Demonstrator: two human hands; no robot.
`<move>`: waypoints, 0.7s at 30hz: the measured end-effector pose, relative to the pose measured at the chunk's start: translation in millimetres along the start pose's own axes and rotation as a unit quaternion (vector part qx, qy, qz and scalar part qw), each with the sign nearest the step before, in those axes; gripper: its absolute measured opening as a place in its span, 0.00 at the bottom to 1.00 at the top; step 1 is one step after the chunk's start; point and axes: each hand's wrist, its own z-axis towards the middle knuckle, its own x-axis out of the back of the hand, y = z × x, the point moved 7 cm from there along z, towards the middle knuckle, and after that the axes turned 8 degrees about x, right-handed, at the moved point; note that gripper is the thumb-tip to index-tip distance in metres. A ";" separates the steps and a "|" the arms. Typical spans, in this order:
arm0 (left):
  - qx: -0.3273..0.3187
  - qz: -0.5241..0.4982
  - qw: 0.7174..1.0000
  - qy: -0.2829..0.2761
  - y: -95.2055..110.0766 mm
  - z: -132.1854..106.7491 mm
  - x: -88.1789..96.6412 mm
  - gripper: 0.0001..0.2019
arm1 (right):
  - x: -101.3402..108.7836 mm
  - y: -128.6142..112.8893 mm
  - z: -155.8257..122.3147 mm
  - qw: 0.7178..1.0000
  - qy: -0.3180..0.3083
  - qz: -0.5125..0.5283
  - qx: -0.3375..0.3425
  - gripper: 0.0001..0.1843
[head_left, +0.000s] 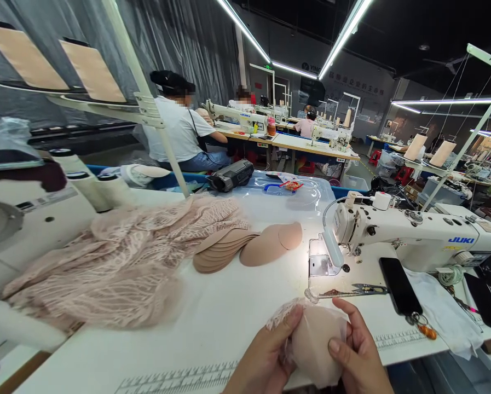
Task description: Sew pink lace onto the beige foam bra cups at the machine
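A beige bra cup with a strip of pale lace along its upper left is held up near the table's front edge. My left hand grips its left side, thumb on the lace, the other fingers hidden behind. On the right side my right hand pinches the sheer edge, its thumb on the front and the index finger raised behind. Beyond the hands stands a white sewing machine with its lamp lit. To its left lie a fanned stack of beige cup pads and more beige pads.
A heap of pale pink lace fabric covers the left of the table. Thread snips, a black phone with a keyring and a white cloth lie at right. Printed rulers run along the front. Seated people work further back.
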 end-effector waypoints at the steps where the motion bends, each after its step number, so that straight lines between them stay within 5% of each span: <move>1: -0.008 0.005 1.000 0.001 1.1 -0.4 -0.3 0.24 | 1.0 0.8 0.4 1.000 0.000 -0.004 -0.001 0.44; 21: -0.027 0.092 0.995 -0.029 4.9 0.9 -6.8 0.26 | 2.5 6.5 6.0 1.000 -0.015 0.020 -0.008 0.44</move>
